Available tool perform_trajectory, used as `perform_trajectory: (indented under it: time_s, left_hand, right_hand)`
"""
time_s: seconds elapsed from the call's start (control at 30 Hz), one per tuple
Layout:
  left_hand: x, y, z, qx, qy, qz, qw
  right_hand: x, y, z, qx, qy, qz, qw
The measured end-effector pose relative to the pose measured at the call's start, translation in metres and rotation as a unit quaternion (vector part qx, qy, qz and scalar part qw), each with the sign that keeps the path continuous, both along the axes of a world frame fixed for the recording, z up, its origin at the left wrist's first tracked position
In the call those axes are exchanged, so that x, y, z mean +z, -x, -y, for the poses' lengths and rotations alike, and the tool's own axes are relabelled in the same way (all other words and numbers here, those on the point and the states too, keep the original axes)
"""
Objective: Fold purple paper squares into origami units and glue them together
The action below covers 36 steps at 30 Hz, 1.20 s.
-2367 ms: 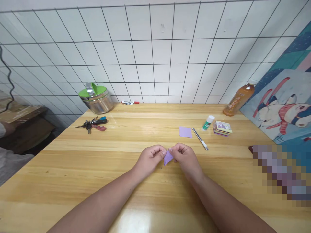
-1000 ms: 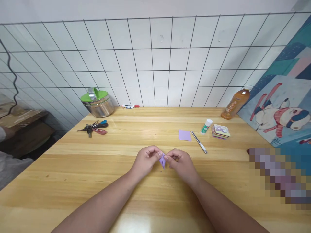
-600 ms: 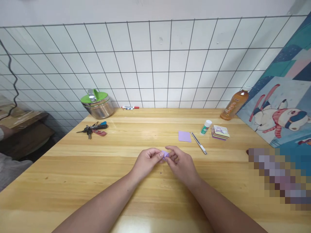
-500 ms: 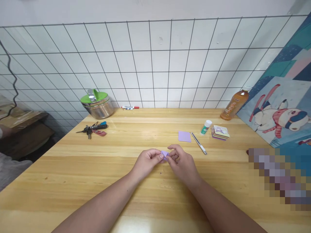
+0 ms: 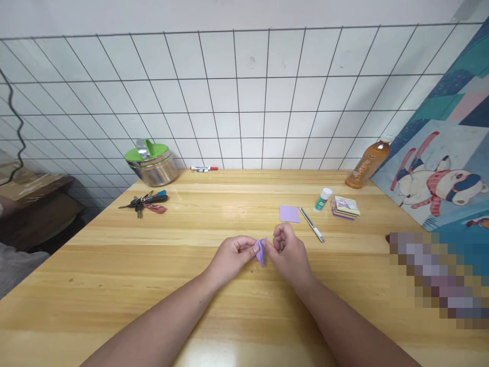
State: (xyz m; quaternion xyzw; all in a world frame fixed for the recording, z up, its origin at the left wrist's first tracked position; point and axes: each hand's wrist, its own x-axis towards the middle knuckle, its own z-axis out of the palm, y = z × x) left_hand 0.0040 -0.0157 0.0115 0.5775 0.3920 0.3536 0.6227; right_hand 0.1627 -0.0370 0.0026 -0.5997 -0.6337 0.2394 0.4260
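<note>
While the left hand point(image 5: 230, 256) pinches the folded purple paper point(image 5: 261, 256) between thumb and fingers, the right hand point(image 5: 291, 257) rests its thumb against the paper's right side, fingers loosely curled; whether it grips, unclear. Paper: between both hands, over the table point(image 5: 153, 270). Step, apparently: folding; next crease calls for a steady left pinch. Beyond: flat purple sheet point(image 5: 289, 214), craft knife point(image 5: 311, 225), glue stick point(image 5: 323, 200).
</note>
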Motion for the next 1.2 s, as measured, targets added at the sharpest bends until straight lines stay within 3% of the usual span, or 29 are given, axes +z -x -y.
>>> perform_trajectory:
  time_s: [0.17,0.4,0.77,0.93,1.2]
  left_hand:
    - [-0.006,0.001,0.002,0.023,-0.079,-0.058,0.995]
    - [-0.004,0.003,0.005,0.033,-0.167,-0.159,0.973]
    - [-0.008,0.005,0.003,0.058,-0.147,-0.145,0.977]
    - [-0.013,0.005,-0.002,0.069,-0.139,-0.127,0.980]
    - [-0.008,0.004,-0.006,0.065,-0.007,-0.053,0.996]
  right_hand:
    - [0.008,0.004,0.005,0.050,0.008,0.020,0.998]
    - [0.008,0.003,0.005,0.065,0.036,0.021,0.997]
    - [-0.001,0.002,-0.001,0.065,0.062,-0.023,0.996]
    - [0.001,0.002,0.000,0.096,0.066,-0.042,0.992]
    - [0.000,0.001,0.000,0.077,0.063,-0.022,0.995]
